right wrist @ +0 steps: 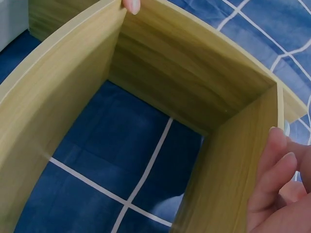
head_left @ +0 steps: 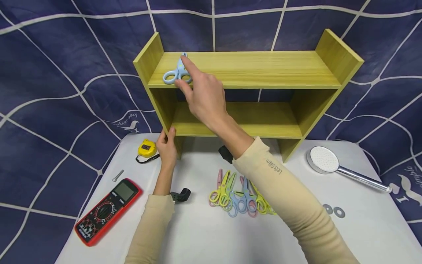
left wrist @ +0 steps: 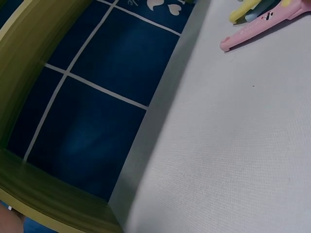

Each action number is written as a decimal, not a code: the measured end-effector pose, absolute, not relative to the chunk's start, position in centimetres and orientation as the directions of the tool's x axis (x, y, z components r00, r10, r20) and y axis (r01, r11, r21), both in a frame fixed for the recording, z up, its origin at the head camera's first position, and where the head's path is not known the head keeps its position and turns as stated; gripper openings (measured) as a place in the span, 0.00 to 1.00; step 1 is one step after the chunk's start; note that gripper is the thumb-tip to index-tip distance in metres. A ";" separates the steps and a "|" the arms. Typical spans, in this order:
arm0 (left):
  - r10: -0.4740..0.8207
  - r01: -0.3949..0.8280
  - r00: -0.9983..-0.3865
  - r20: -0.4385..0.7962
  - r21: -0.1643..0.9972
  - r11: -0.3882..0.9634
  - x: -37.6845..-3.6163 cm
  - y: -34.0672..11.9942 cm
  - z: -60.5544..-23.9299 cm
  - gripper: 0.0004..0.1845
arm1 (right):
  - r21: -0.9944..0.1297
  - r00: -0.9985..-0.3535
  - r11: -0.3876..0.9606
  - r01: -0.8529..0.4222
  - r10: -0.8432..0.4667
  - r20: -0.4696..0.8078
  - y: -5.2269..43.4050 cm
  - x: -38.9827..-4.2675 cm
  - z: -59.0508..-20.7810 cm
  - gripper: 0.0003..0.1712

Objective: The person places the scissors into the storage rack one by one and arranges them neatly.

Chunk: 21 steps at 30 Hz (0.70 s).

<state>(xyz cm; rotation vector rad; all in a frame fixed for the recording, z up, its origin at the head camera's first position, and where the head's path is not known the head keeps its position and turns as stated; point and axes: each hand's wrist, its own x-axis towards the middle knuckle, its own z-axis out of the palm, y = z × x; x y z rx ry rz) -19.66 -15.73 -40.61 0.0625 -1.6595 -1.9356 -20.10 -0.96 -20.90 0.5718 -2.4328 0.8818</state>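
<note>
My right hand [head_left: 207,95] is over the left end of the wooden shelf's top board [head_left: 250,68]. Its extended index finger and thumb touch a pair of light blue scissors [head_left: 178,73] on that board, handles toward the front edge. In the right wrist view the hand [right wrist: 286,179] is beside the board edge, and the scissors are mostly hidden. Lower down, my left hand [head_left: 167,148] grips the shelf's left side panel [head_left: 158,102], thumb on its front edge. A fingertip [right wrist: 132,6] shows over that edge in the right wrist view.
Several colourful scissors [head_left: 227,194] lie piled on the white table [head_left: 204,234]. At left are a yellow tape measure [head_left: 147,148], a metal pin [head_left: 118,175] and a red multimeter [head_left: 108,212]. A shower head [head_left: 324,160] and two washers [head_left: 339,212] lie at right.
</note>
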 end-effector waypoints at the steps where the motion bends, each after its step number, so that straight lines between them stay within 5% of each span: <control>1: -0.453 0.391 -0.829 0.326 0.919 -0.053 -19.6 -15.7 -40.7 0.19 | -0.474 -0.794 0.702 -0.531 -0.218 0.567 -1.0 -20.1 -21.0 0.33; 5: -0.455 0.382 -0.833 0.317 0.923 -0.056 -19.4 -15.7 -41.0 0.18 | -0.469 -0.746 0.659 -0.587 -0.215 0.631 -0.5 -19.5 -22.1 0.33; 10: -0.439 0.390 -0.837 0.327 0.919 -0.059 -19.5 -15.4 -40.8 0.18 | -0.373 -0.525 0.517 -0.770 -0.183 0.831 1.3 -17.4 -25.0 0.21; 12: -0.446 0.396 -0.831 0.332 0.916 -0.055 -19.6 -15.4 -40.7 0.18 | -0.368 -0.507 0.474 -0.800 -0.204 0.838 2.1 -16.1 -26.7 0.17; 16: -0.477 0.416 -0.807 0.348 0.908 -0.042 -20.8 -16.0 -42.1 0.17 | -0.541 -0.679 0.425 -0.726 -0.316 0.663 3.7 -13.2 -31.1 0.18; 21: -0.492 0.424 -0.794 0.357 0.905 -0.027 -21.7 -16.4 -43.4 0.17 | -0.813 -0.888 0.432 -0.391 -0.409 0.210 5.5 -10.3 -36.8 0.27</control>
